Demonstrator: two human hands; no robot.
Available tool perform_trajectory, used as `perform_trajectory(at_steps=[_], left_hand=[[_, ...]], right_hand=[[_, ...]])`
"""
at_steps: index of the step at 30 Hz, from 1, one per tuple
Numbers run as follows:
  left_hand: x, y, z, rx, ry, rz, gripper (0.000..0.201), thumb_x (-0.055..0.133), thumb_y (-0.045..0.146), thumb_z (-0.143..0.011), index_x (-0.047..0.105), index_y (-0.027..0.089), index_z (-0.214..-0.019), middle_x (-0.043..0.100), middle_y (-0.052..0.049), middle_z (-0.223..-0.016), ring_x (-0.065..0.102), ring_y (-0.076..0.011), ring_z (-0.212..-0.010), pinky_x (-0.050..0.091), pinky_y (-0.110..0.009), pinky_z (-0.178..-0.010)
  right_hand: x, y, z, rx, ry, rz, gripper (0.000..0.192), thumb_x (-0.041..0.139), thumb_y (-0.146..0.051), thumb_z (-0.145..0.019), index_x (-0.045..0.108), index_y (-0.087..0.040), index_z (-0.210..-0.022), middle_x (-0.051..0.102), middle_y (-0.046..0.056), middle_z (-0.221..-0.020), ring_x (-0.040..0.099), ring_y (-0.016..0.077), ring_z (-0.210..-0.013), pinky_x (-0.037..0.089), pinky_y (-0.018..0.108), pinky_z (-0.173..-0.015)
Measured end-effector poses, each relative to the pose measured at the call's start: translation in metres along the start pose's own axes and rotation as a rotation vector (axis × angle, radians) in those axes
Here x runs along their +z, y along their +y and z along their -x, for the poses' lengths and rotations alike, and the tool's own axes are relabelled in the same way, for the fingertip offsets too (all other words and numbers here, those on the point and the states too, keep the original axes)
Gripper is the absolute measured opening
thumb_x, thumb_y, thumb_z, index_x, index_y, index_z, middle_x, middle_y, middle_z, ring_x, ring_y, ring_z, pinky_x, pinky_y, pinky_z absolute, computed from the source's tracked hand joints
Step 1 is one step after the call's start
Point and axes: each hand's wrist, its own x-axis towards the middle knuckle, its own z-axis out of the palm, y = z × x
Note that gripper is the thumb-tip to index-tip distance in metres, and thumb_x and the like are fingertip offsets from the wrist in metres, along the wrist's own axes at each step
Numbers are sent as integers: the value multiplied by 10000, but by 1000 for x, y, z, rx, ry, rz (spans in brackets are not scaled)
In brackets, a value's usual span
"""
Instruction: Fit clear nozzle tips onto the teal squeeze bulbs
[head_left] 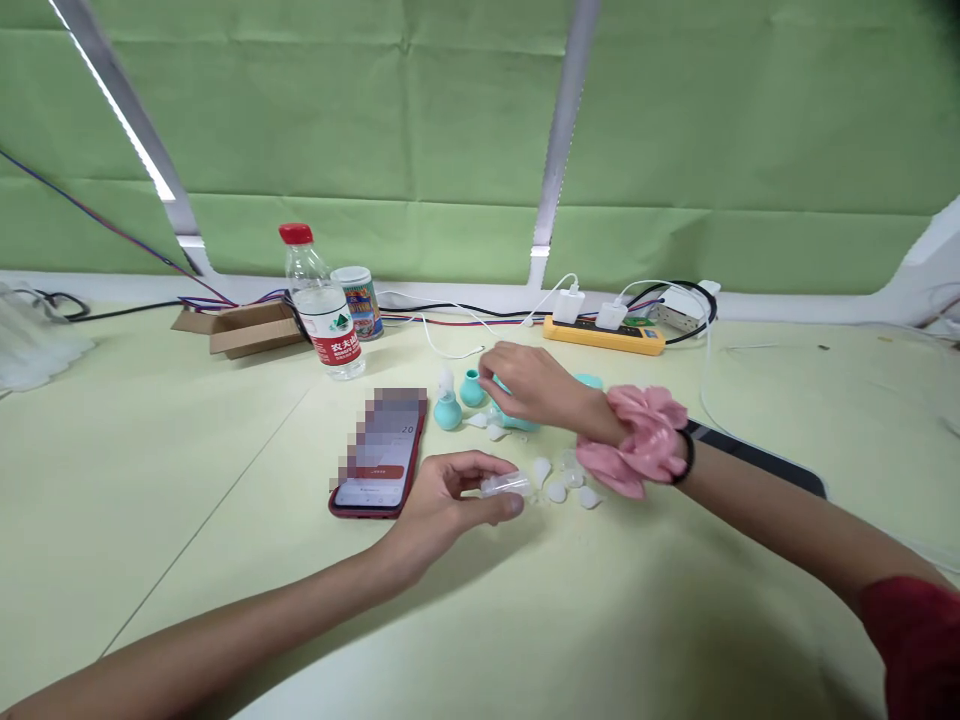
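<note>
Head view: left hand (450, 492) gripping clear tube (505, 485) above counter (225, 480); right hand (529, 385) curled over teal bulb (472, 389), grip unclear.

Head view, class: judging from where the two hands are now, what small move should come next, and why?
Probably the right hand closes on one teal bulb and lifts it. Its fingertips already rest among the teal pieces, while the left hand holds a small clear tube pinched and raised off the table, seemingly waiting for a mating part.
</note>
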Motion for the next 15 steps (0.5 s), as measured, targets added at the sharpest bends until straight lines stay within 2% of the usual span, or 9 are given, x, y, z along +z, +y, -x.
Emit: perform_trajectory(at_steps=[3, 5, 7, 11, 15], left_hand=[[0, 2, 2, 23, 9, 6, 184, 688, 206, -615, 638, 131, -775, 578, 10, -620, 485, -67, -531, 405, -199, -548], [0, 4, 5, 42, 7, 18, 181, 666, 246, -647, 638, 131, -783, 579, 7, -598, 479, -68, -516, 399, -205, -545], [1, 7, 7, 57, 4, 29, 195, 639, 287, -678, 639, 125, -786, 582, -4, -587, 477, -73, -516, 397, -211, -539], [1, 10, 11, 73, -9, 46, 212, 633, 301, -686, 640, 117, -792, 586, -16, -585, 491, -84, -539, 399, -210, -532], [0, 10, 13, 92, -9, 39, 186, 665, 248, -655, 641, 126, -793, 578, 0, -597, 488, -69, -539, 404, -187, -528]], right_hand=[[-5, 0, -26, -4, -60, 92, 247, 303, -171, -847, 527, -79, -896, 593, 143, -845, 489, 237, -866, 317, 293, -617], [0, 4, -39, -20, -93, 95, 223, 369, -191, -817, 532, -72, -910, 596, 157, -874, 478, 268, -907, 315, 325, -658], [8, 9, -48, -43, -158, 90, 225, 487, -247, -742, 558, -75, -868, 611, 150, -824, 504, 282, -857, 309, 361, -677], [17, 14, -57, -88, -277, 67, 171, 591, -246, -629, 593, -88, -695, 615, 113, -690, 544, 245, -715, 281, 410, -707], [6, 16, -57, -128, -299, 11, 162, 571, -260, -664, 592, -109, -719, 612, 73, -721, 544, 198, -714, 256, 402, -751]])
